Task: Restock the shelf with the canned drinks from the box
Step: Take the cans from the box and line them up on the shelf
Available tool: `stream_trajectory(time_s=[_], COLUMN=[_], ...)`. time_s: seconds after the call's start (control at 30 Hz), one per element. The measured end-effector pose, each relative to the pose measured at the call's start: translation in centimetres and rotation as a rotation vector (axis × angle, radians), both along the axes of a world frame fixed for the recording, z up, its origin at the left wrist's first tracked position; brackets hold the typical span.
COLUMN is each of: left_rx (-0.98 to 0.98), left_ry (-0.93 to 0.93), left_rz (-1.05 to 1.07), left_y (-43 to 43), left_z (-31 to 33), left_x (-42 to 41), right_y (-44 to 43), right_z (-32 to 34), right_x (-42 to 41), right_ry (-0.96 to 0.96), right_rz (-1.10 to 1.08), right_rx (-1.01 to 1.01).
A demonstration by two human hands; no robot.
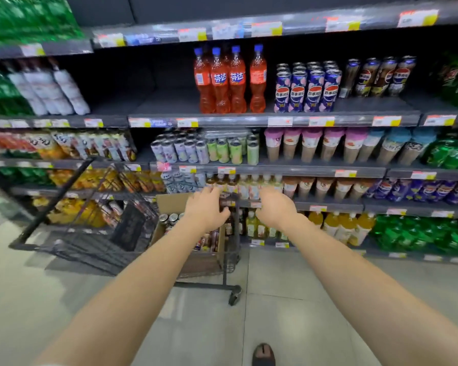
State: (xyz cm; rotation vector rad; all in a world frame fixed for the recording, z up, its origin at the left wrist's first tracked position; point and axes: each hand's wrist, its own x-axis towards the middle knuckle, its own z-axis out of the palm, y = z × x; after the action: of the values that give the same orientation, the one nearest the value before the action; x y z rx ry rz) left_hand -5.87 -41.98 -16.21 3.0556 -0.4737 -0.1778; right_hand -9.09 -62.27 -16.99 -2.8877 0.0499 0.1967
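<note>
Black wire trolley at left, brown cardboard box of canned drinks inside. Left hand above box, fingers curled, grasp unclear. Right hand beside it, fingers bent, holding nothing visible. Dark shelf behind, stocked.

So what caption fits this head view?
Both hands reach toward the box of cans in a cart.
</note>
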Motion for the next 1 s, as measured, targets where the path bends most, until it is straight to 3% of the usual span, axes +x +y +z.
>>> stream_trajectory(time_s=[0.4,0.53,0.77,1.0], left_rx=[0.002,-0.084,-0.066,-0.125], left_ry=[0.041,0.066,0.164,0.321], left_rz=[0.178,0.212,0.207,0.244], left_y=[17.0,22.8,32.9,35.3], left_z=[-3.5,-5.9,-11.0,-15.6], left_x=[1.2,4.5,12.4,18.1], right_y=[13.8,19.7,30.5,34.5], right_z=[-2.4,-4.7,-10.1,-14.9], right_x=[4.1,8.4,16.7,21.7], right_ry=[0.047,0.111,0.226,0.333], right_rz=[0.122,0.125,0.049,-0.018], right_rx=[-0.004,0.011,0.070,0.159])
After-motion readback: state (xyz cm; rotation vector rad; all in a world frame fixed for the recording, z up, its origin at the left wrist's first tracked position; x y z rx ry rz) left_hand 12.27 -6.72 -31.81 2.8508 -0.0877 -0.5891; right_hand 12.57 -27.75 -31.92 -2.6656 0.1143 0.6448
